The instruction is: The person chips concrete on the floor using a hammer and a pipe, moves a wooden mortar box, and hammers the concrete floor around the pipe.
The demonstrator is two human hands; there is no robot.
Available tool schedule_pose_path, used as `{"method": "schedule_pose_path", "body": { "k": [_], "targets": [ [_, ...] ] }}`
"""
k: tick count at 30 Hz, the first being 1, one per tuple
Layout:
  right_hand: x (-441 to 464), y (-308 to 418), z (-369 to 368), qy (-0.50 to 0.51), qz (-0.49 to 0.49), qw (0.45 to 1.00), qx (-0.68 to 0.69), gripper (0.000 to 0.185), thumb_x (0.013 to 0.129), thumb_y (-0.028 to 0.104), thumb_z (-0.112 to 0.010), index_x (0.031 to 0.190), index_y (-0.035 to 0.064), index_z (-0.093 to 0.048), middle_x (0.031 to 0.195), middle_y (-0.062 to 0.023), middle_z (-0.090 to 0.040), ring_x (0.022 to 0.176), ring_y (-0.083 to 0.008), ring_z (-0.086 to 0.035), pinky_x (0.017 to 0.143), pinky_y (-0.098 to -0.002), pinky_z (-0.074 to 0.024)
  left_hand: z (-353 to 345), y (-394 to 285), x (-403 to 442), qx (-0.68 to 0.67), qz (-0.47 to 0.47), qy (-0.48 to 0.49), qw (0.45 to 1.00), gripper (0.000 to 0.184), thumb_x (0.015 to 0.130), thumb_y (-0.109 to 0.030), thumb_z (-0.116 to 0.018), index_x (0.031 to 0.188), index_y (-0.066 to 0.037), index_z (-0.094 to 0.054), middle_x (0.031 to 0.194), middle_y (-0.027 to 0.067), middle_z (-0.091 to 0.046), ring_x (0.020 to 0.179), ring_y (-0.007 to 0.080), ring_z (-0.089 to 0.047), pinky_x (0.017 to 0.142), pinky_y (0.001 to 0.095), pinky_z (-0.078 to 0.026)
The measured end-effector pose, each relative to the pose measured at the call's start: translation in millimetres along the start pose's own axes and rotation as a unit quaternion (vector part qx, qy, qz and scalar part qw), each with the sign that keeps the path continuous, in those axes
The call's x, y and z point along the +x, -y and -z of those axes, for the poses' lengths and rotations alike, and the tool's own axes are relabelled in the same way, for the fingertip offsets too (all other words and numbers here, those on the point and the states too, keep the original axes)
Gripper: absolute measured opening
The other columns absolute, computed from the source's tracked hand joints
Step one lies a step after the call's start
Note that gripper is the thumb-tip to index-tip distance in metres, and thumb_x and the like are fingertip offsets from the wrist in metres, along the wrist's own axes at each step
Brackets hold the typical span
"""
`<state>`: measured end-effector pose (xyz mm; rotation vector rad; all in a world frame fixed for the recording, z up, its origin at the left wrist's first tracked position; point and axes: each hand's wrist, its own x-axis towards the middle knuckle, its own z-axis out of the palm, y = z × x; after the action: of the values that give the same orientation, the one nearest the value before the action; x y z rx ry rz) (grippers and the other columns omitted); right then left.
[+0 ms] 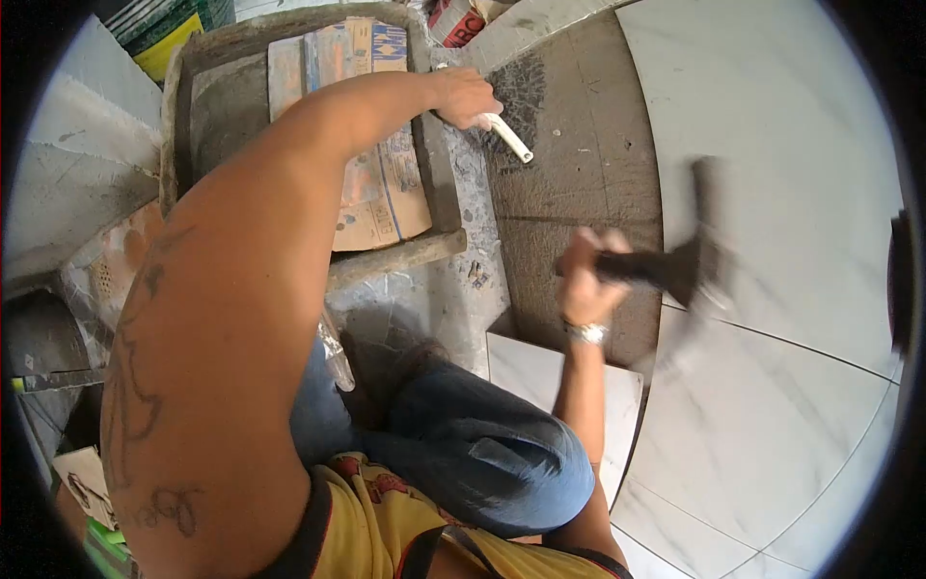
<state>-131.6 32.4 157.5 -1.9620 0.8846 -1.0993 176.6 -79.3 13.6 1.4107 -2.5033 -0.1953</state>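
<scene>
My left hand point(467, 96) is closed around a white plastic handle point(511, 138) with a hole at its end. The tool's other end is mostly hidden by the hand. It is above the edge of a mortar trough point(444, 183), near a dark scratched patch point(518, 92) on the bare floor. My right hand, point(590, 280) with a metal-banded watch on its wrist, grips a dark hammer point(666, 268). The hammer's head is blurred by motion, over the marbled white tiles point(772, 145). Bare grey floor point(579, 145) lies between both hands.
Printed cardboard point(395, 207) lies inside the trough. A cut white tile point(526, 367) leans or lies by my knee point(521, 463). Laid tiles point(772, 405) cover the right side. A red-printed bag point(455, 21) sits at the top, and a plastic-wrapped object point(335, 355) is beside my leg.
</scene>
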Motion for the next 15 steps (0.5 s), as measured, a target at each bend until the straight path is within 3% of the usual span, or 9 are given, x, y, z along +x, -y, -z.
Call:
{"method": "schedule_pose_path", "body": {
  "k": [1, 2, 3, 6, 7, 10, 15],
  "targets": [
    [-8.5, -36.5, 5.9, 0.037, -0.070, 0.977, -0.197, 0.014, 0.085, 0.010, -0.066, 0.079, 0.0001, -0.058, 0.067, -0.0116, -0.061, 0.060, -0.0183, -0.057, 0.055, -0.0347, -0.0448, 0.9, 0.2, -2.1, 0.001, 0.004, 0.001, 1.000, 0.033, 0.093, -0.039, -0.059, 0.100, -0.007, -0.063, 0.078, 0.0185, -0.066, 0.080, 0.0409, -0.066, 0.072, 0.0528, -0.049],
    [-16.5, -71.6, 11.0, 0.101, -0.122, 0.908, -0.388, 0.026, 0.081, 0.017, -0.070, 0.085, -0.0079, -0.064, 0.073, -0.0234, -0.068, 0.071, -0.0280, -0.068, 0.065, -0.0419, -0.0506, -0.5, 1.8, -2.5, 0.001, 0.005, 0.003, 1.000, 0.033, 0.093, -0.039, -0.059, 0.099, -0.007, -0.063, 0.077, 0.0187, -0.066, 0.080, 0.0408, -0.066, 0.072, 0.0525, -0.049],
    [-9.0, -79.9, 2.7, 0.144, -0.343, 0.849, -0.375, 0.032, 0.077, 0.022, -0.072, 0.071, -0.0080, -0.062, 0.066, -0.0265, -0.064, 0.064, -0.0297, -0.068, 0.062, -0.0422, -0.0505, -3.5, -2.5, -0.2, -0.002, 0.005, 0.005, 1.000, 0.033, 0.093, -0.038, -0.059, 0.098, -0.007, -0.063, 0.077, 0.0188, -0.066, 0.080, 0.0408, -0.066, 0.071, 0.0522, -0.049],
    [-16.5, -88.4, 7.7, 0.141, -0.280, 0.866, -0.389, 0.032, 0.078, 0.020, -0.069, 0.066, -0.0074, -0.060, 0.058, -0.0225, -0.061, 0.056, -0.0298, -0.065, 0.059, -0.0430, -0.0494, -0.1, -0.6, -0.7, 0.020, -0.003, -0.009, 1.000, 0.032, 0.093, -0.037, -0.060, 0.098, -0.006, -0.062, 0.077, 0.0190, -0.066, 0.079, 0.0409, -0.065, 0.071, 0.0521, -0.049],
    [-15.0, -69.7, 2.4, 0.122, -0.234, 0.895, -0.360, 0.028, 0.079, 0.018, -0.069, 0.069, -0.0066, -0.060, 0.059, -0.0200, -0.062, 0.058, -0.0261, -0.065, 0.059, -0.0402, -0.0492, -0.2, 2.9, 0.1, 0.002, -0.010, 0.002, 1.000, 0.031, 0.093, -0.037, -0.060, 0.097, -0.006, -0.062, 0.077, 0.0187, -0.066, 0.080, 0.0411, -0.065, 0.072, 0.0522, -0.048],
    [-7.2, -31.3, 10.9, 0.086, -0.195, 0.952, -0.220, 0.017, 0.083, 0.011, -0.069, 0.072, -0.0007, -0.063, 0.053, -0.0012, -0.054, 0.045, -0.0110, -0.049, 0.043, -0.0303, -0.0386, -4.0, 1.4, -6.5, -0.007, -0.007, -0.021, 1.000, 0.029, 0.093, -0.036, -0.060, 0.097, -0.006, -0.061, 0.079, 0.0184, -0.066, 0.082, 0.0409, -0.065, 0.073, 0.0527, -0.048],
    [-26.4, -24.9, 17.6, 0.005, -0.139, 0.984, -0.110, 0.010, 0.087, 0.008, -0.067, 0.079, 0.0015, -0.066, 0.059, 0.0014, -0.057, 0.052, -0.0074, -0.051, 0.048, -0.0251, -0.0399, -15.0, 7.3, 1.6, -0.028, -0.001, 0.008, 1.000, 0.028, 0.093, -0.034, -0.060, 0.100, -0.008, -0.058, 0.082, 0.0180, -0.066, 0.085, 0.0416, -0.064, 0.076, 0.0534, -0.047]
  ]
}}
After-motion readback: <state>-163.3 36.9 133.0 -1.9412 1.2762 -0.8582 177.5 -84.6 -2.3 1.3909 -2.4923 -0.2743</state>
